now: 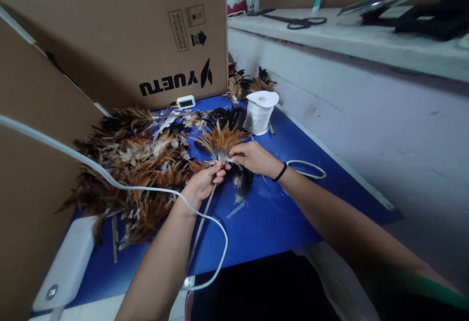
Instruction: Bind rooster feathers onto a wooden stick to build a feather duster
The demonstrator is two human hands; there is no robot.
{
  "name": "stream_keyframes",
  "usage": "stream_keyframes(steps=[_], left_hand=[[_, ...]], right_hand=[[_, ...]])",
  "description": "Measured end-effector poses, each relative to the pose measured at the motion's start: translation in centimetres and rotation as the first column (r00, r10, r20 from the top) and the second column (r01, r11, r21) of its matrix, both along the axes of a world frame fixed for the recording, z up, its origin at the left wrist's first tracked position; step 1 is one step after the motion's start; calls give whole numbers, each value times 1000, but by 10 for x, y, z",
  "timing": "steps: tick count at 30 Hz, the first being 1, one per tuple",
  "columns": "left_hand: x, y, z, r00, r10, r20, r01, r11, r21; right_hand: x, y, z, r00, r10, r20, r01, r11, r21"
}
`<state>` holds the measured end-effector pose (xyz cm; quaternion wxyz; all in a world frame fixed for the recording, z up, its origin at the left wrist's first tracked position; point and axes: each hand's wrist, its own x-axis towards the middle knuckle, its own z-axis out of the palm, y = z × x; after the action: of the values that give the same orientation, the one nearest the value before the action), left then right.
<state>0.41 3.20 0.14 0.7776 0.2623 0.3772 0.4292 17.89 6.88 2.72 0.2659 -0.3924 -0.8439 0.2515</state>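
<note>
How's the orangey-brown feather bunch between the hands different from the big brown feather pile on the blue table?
The orangey-brown feather bunch is much smaller than the big brown feather pile. The left hand and right hand hold the bunch at its base; the pile lies on the blue table. The bunch fans out; the pile looks jumbled. Both have brown feathers.

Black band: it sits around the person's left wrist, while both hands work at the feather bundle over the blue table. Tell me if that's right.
Wrong wrist: the head view shows the black band on the right hand's side. The left hand and right do work at the feather bundle over the blue table.
</note>
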Motion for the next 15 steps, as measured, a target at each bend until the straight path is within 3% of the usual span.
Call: stream_keyframes(steps=[15], left_hand=[[2,-1,0,998,41,-39,-41,999,21]], right_hand=[[-10,-7,-6,982,-189,-17,189,981,40]])
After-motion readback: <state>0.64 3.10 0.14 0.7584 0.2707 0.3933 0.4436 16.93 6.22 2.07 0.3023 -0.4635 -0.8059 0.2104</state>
